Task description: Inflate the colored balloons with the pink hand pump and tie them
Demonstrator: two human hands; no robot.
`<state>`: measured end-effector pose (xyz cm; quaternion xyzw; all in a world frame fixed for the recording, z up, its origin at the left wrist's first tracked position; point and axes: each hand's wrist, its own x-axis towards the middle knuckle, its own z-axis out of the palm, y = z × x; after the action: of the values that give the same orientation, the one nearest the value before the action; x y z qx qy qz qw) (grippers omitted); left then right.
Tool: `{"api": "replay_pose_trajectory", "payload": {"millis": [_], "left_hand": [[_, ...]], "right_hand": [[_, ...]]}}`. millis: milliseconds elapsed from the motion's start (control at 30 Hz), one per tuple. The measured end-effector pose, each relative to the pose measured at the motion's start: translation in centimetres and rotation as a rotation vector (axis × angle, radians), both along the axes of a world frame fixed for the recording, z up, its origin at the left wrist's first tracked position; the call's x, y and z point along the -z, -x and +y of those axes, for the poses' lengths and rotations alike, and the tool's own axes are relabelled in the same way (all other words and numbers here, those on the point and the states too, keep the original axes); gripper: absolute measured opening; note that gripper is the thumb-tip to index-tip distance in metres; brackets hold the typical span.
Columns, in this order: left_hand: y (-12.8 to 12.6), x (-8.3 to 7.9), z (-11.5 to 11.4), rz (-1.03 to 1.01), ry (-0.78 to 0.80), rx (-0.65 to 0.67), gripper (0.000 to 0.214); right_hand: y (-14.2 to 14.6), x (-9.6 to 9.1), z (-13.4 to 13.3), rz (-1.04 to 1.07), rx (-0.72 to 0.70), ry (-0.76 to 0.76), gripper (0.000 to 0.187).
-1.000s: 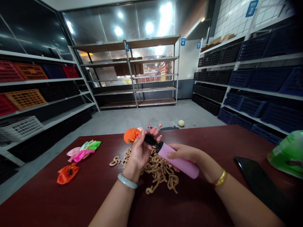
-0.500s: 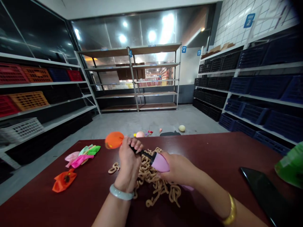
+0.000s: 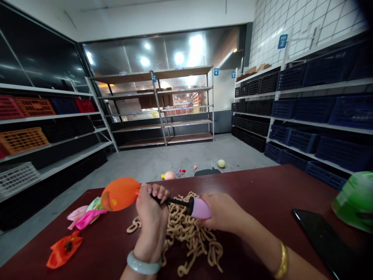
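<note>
A partly inflated orange balloon (image 3: 122, 194) with a darker orange patch sticks out leftward from my left hand (image 3: 154, 208). My left fingers wrap round its neck and the black front end of a hand balloon pump. Between my hands runs the pump's black rod, into its pink-purple part (image 3: 201, 209), which my right hand (image 3: 223, 213) grips. Beneath both hands lies a pile of tan, noodle-like curled strands (image 3: 186, 229) on the dark red table (image 3: 256, 194). How the balloon's neck meets the pump is hidden by my left hand.
Flat pink and green balloons (image 3: 91, 218) and a flat orange balloon (image 3: 66, 249) lie at the left. A black phone-like slab (image 3: 320, 237) and a green translucent container (image 3: 354, 202) are at the right. Small balloons (image 3: 169, 175) rest on the floor beyond. Crate shelves (image 3: 305, 105) line the sides.
The orange balloon has swollen larger and stretches further left. Both hands still hold the pump, with more black rod showing between them. The view has tilted up slightly and shifted right.
</note>
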<state>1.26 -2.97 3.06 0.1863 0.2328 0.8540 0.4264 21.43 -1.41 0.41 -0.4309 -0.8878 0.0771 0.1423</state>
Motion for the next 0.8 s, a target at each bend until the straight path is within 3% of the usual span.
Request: {"api": "replay_pose_trajectory", "payload": {"millis": [167, 333, 467, 633, 800], "left_hand": [[-3.8, 1.7, -0.1, -0.020, 0.051, 0.135, 0.036], [-4.0, 2.1, 0.2, -0.057, 0.075, 0.194, 0.036], [-2.4, 0.7, 0.0, -0.007, 0.046, 0.156, 0.032], [2.3, -1.3, 0.0, 0.013, -0.060, -0.048, 0.030], [4.1, -1.6, 0.0, 0.073, -0.051, -0.162, 0.029]], "right_hand": [[1.0, 0.0, -1.1, 0.042, 0.057, 0.009, 0.045], [1.5, 0.0, -1.4, 0.049, 0.079, 0.012, 0.055], [1.6, 0.0, -1.0, 0.044, 0.077, -0.022, 0.053], [0.1, 0.3, 1.1, -0.027, 0.102, -0.129, 0.049], [-1.3, 0.9, 2.9, -0.074, 0.118, -0.194, 0.044]]}}
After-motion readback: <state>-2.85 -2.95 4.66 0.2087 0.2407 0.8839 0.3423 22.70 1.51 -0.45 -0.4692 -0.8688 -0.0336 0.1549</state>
